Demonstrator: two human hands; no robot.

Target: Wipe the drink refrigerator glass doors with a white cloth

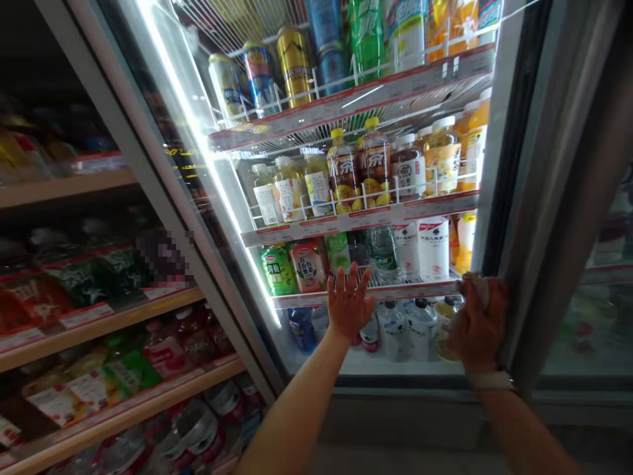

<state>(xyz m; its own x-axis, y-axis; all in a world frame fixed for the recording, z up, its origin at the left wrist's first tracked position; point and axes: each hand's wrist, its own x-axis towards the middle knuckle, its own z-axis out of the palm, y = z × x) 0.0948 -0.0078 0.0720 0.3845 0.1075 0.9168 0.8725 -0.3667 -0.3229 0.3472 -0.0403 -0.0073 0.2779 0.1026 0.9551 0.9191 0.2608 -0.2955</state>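
While reaching toward the lower cooler shelf, left hand [349, 303]: open, fingers [353, 280] spread and pointing upward, just in front of the red-edged price rail [415, 289]; contact with the rail impossible to tell.

right hand [479, 323]: fingers closed around the metal edge of the cooler door [514, 198], pressing a pale crumpled scrap [475, 289] of cloth or paper against it.

right wrist: white-strapped watch [492, 380].

cooler door: swung open, exposing lit wire shelves.

shelf behind the left hand: green drink bottle [279, 269], pink-labelled drink bottle [307, 265] and clear water bottle [383, 254], all upright.

below the rail: blue bottle [301, 330] and white-capped bottles [420, 330], partly behind the hands.

middle shelf: tea bottles with yellow caps [359, 165], upright in a white wire rack.

top shelf: drink cans [294, 66], tilted with the camera view.

left of the cooler: wooden shelf [64, 188] holding snack packets [84, 277], one patch pixelated.
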